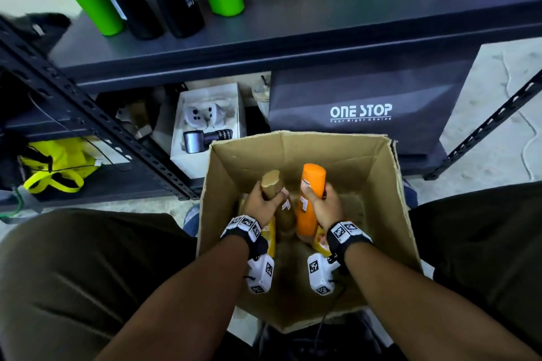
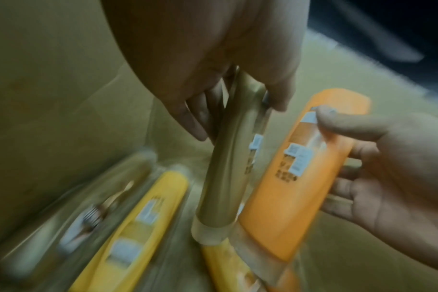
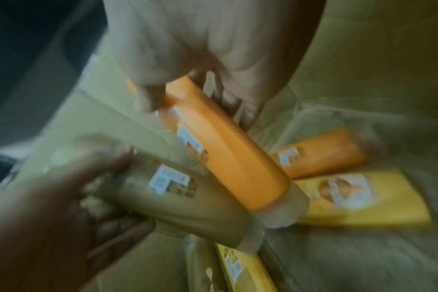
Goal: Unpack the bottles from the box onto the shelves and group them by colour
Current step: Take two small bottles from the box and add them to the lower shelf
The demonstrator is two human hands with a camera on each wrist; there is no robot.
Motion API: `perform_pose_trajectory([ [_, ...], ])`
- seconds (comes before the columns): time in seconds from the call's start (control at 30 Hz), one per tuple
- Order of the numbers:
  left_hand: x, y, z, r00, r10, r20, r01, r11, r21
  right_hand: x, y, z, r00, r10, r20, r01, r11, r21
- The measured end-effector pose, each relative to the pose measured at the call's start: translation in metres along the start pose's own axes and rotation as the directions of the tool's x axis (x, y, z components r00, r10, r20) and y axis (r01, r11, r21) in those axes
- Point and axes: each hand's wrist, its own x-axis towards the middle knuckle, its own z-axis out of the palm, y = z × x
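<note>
Inside the box (image 1: 378, 184), the left hand (image 1: 262, 204) is wrapped round a gold bottle (image 1: 274, 184) with a white sticker, and at its 3 o'clock the right hand (image 1: 324, 205) clasps an orange bottle (image 1: 312, 184) with a clear base and white labels. Both stand nearly upright side by side, tops toward the shelf (image 1: 322, 32) at 12 o'clock. Below them lie yellow bottles (image 2: 143, 227), blurred.

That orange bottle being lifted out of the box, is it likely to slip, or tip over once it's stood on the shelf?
The orange bottle looks smooth and glossy, so it may be a bit slippery, though the right hand wraps around it. It is tall and slim, so probably easy to tip if nudged on the shelf. Its round body would likely roll if laid down.
</note>
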Motion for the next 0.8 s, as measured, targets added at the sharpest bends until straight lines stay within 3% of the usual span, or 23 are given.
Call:
perform_pose_trajectory([
  [0.2,-0.007,0.039,-0.003,0.987,0.148,-0.053,-0.152,0.987,-0.060,-0.005,-0.034,-0.007,0.979,-0.164,-0.122,0.171,0.984,0.047],
  [0.37,-0.009,0.074,-0.007,0.965,0.226,-0.134,-0.240,0.966,-0.096,-0.007,-0.062,-0.018,0.963,-0.211,-0.166,0.238,0.957,0.165],
  [0.63,-0.010,0.139,-0.031,0.894,0.382,-0.235,-0.425,0.889,-0.170,-0.013,-0.118,-0.030,0.939,-0.285,-0.194,0.329,0.907,0.262],
  [0.8,-0.016,0.169,-0.042,0.851,0.446,-0.279,-0.507,0.836,-0.211,-0.021,-0.147,-0.036,0.886,-0.408,-0.221,0.457,0.847,0.271],
])
